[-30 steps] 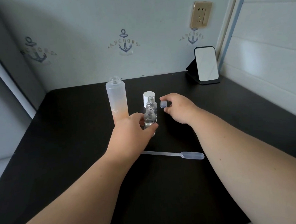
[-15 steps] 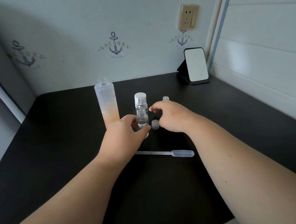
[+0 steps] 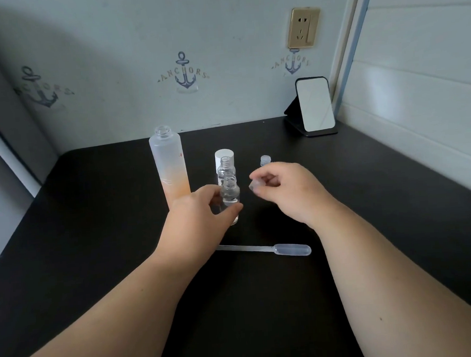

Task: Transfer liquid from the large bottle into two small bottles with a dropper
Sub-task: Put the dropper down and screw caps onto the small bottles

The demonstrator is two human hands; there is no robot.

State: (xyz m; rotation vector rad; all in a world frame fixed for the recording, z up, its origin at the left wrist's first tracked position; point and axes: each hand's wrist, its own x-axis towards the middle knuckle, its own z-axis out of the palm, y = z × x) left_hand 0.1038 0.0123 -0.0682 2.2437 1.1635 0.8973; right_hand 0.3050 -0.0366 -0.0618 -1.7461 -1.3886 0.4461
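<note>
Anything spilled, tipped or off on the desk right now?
Nothing stands out. The large bottle and both small bottles stand upright, no puddle shows on the table, and the dropper lies flat near the left hand.

The left hand (image 3: 201, 216) covers the lower left side of the nearer small clear glass bottle (image 3: 230, 195) and the thin tip of the clear plastic dropper (image 3: 271, 249). That bottle hides much of the second small clear bottle (image 3: 226, 166), which in turn masks the white cylindrical cap (image 3: 224, 154). The small translucent cap (image 3: 254, 186) pinched in the right hand (image 3: 287, 191) is blurred. Both forearms run off the bottom edge.
</note>
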